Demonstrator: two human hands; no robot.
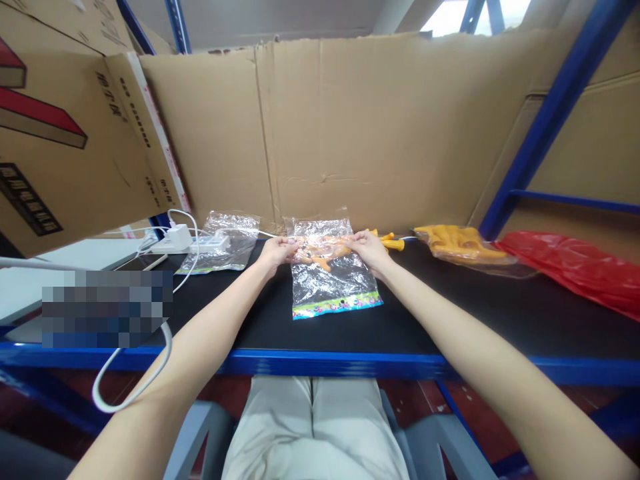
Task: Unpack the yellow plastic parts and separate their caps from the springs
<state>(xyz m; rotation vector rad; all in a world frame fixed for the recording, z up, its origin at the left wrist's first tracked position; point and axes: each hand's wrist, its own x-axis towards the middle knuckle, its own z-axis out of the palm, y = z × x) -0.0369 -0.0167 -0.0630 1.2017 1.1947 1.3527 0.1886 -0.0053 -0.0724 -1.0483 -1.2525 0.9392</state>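
Note:
A clear plastic bag (325, 287) with a colourful green and blue printed strip lies on the black tabletop in front of me. Through its film show several orange-yellow pieces (325, 253), their kind unclear. My left hand (280, 253) pinches the bag's left side, fingers closed on the film. On the opposite side, my right hand (369, 251) is closed on the bag too. Just beyond the right hand, yellow pieces with tube-like ends (393, 242) lie partly hidden by it.
Another clear bag (240, 240) lies left, by a white power strip (215, 244) and charger (179, 237) with looping cables. At right are a bag of yellow pieces (457, 243) and a red plastic bag (575, 263). Cardboard (350, 133) walls the back; a blue frame edge (340, 363) runs in front.

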